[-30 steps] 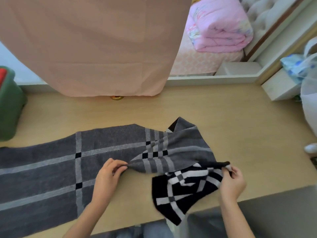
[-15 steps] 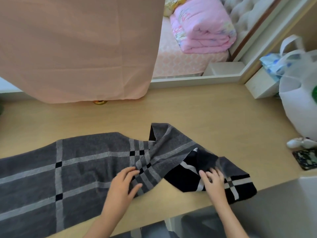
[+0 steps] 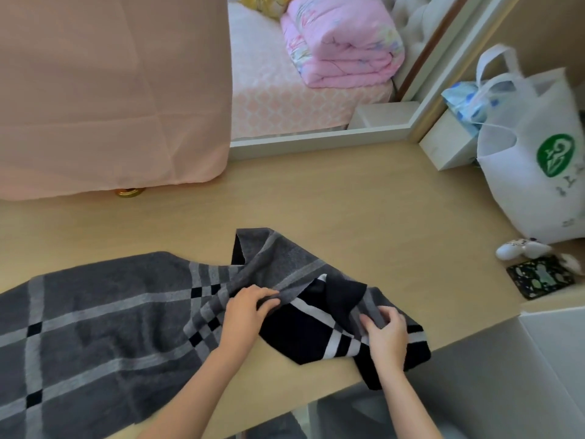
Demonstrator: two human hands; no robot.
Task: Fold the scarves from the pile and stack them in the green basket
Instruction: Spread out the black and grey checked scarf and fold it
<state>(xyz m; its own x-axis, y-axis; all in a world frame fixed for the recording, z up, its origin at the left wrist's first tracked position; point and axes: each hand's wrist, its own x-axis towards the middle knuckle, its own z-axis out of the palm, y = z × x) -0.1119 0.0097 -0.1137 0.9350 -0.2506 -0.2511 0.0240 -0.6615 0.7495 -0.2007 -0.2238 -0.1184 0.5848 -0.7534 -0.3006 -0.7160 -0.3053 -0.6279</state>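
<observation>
A long grey plaid scarf (image 3: 95, 327) lies across the wooden table (image 3: 364, 223), running off the left edge. Its right end is twisted and turned over, showing a black underside with white stripes (image 3: 304, 334) that hangs a little over the table's front edge. My left hand (image 3: 248, 307) pinches a grey fold near the middle of the twist. My right hand (image 3: 386, 332) grips the grey edge at the scarf's right end. The green basket is out of view.
A pink curtain (image 3: 110, 90) hangs at the back left with a gold object (image 3: 129, 192) under its hem. A white bag (image 3: 535, 160), a white controller (image 3: 522, 248) and a dark patterned pad (image 3: 539, 277) stand at the right. A bed with a pink quilt (image 3: 342, 42) lies beyond.
The view has swung right, so the green basket left the frame. Both hands went from lying flat on the twisted end to pinching its folds.
</observation>
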